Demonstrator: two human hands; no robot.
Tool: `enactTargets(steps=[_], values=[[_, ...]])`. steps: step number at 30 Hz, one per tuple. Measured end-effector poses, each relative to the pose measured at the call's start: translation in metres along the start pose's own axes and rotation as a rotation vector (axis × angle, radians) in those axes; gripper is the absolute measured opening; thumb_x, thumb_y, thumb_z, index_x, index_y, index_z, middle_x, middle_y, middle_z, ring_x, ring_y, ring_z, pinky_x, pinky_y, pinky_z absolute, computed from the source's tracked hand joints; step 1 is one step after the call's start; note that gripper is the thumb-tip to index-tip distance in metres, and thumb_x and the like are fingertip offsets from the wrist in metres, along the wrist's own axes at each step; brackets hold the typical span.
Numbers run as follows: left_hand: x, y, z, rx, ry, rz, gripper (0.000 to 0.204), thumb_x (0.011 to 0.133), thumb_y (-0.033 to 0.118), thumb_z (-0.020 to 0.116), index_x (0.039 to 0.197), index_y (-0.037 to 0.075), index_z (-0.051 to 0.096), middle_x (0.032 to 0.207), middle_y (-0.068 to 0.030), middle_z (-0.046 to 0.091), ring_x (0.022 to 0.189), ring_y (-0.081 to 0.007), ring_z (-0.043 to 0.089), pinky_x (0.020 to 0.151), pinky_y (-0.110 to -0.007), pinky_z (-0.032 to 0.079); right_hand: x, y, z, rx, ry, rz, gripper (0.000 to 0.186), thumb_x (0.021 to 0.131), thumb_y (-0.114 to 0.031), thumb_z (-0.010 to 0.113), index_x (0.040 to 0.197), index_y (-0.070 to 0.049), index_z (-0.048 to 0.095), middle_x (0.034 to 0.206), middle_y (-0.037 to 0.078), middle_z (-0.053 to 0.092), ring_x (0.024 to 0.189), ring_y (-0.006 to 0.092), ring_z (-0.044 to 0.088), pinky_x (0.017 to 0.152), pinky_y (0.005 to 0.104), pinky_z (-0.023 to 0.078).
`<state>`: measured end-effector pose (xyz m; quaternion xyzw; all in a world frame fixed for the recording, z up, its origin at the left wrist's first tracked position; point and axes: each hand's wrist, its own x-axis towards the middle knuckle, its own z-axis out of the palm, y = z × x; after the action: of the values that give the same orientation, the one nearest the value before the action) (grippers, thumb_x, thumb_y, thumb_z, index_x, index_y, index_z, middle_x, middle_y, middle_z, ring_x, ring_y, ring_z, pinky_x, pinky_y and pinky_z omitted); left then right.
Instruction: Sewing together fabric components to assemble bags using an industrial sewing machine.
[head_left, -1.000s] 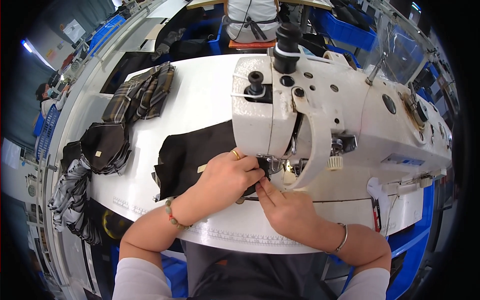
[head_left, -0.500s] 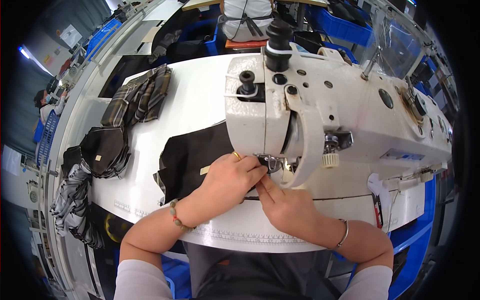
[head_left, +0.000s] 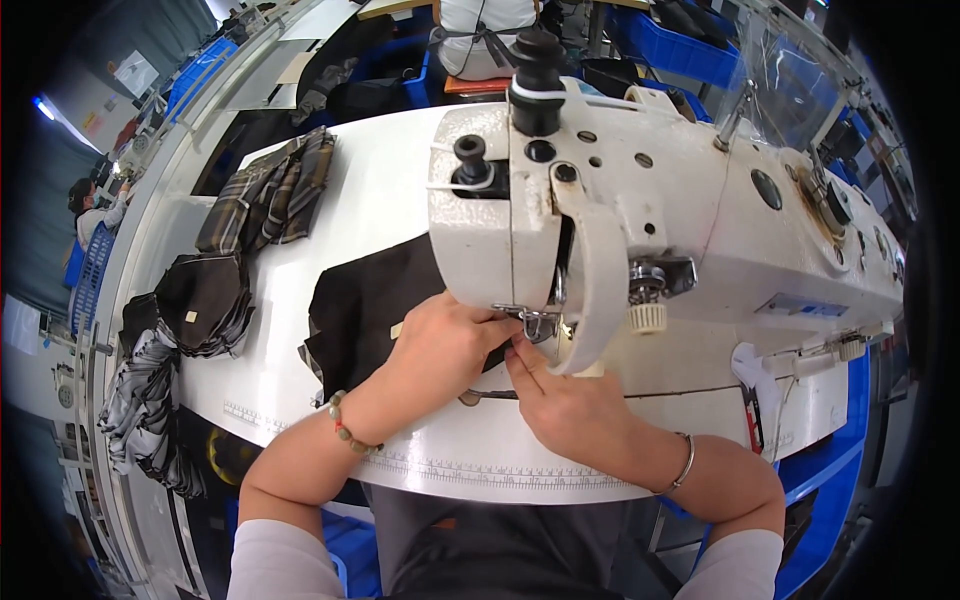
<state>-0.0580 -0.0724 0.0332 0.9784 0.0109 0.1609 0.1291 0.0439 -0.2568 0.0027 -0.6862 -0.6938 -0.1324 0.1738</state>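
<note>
Just on the near side of the metal presser foot (head_left: 540,325), the fingertips of your left grip (head_left: 440,345) and your right grip (head_left: 565,405) meet at the edge of the dark cloth (head_left: 355,310). The fingers are drawn close together, but I cannot tell whether they pinch this edge or only press it. The larger visible part of the cloth lies to the left of both grips and beyond them, so your left grip is the nearer one and covers some of it. Its long side seems to go from left to right, toward the foot; the machine head (head_left: 480,240) hides one part. The cloth looks matte, thin and flexible, with an uneven left border and a small pale label (head_left: 396,330) beside your left grip. Under it, the desk (head_left: 370,190) is smooth, white and a little shiny. Farther to the left of the grips are folded plaid fabric (head_left: 265,195), a layered dark stack (head_left: 205,300) and a crumpled grey-white bundle (head_left: 145,400).
</note>
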Motion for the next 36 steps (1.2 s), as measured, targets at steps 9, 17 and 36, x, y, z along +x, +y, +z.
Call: enactTargets(steps=[9, 17, 36], values=[[-0.001, 0.006, 0.003, 0.143, -0.022, 0.138, 0.033, 0.075, 0.011, 0.067, 0.106, 0.006, 0.075, 0.09, -0.0014, 0.063, 0.084, -0.0219, 0.062, 0.075, -0.034, 0.051, -0.001, 0.0, 0.008, 0.006, 0.01, 0.007, 0.048, 0.074, -0.01, 0.061, 0.119, 0.007, 0.067, 0.079, 0.01, 0.07, 0.044, 0.0157, 0.055, 0.044, 0.0317, 0.044], [0.001, 0.009, -0.001, 0.143, -0.012, 0.088, 0.028, 0.077, 0.013, 0.066, 0.103, 0.007, 0.075, 0.091, -0.0015, 0.065, 0.092, -0.022, 0.063, 0.078, -0.034, 0.051, 0.004, 0.003, 0.008, -0.012, 0.076, -0.003, 0.044, 0.074, -0.011, 0.062, 0.115, 0.005, 0.069, 0.089, 0.01, 0.071, 0.05, 0.0164, 0.059, 0.045, 0.0313, 0.045], [-0.008, 0.018, -0.03, 0.277, -0.171, 0.049, 0.038, 0.079, 0.013, 0.067, 0.116, 0.007, 0.071, 0.099, -0.0069, 0.06, 0.09, -0.025, 0.063, 0.077, -0.034, 0.055, 0.002, 0.001, 0.001, 0.003, 0.016, 0.024, 0.045, 0.077, -0.014, 0.065, 0.118, 0.003, 0.067, 0.109, 0.016, 0.071, 0.05, 0.0191, 0.06, 0.045, 0.0318, 0.048]])
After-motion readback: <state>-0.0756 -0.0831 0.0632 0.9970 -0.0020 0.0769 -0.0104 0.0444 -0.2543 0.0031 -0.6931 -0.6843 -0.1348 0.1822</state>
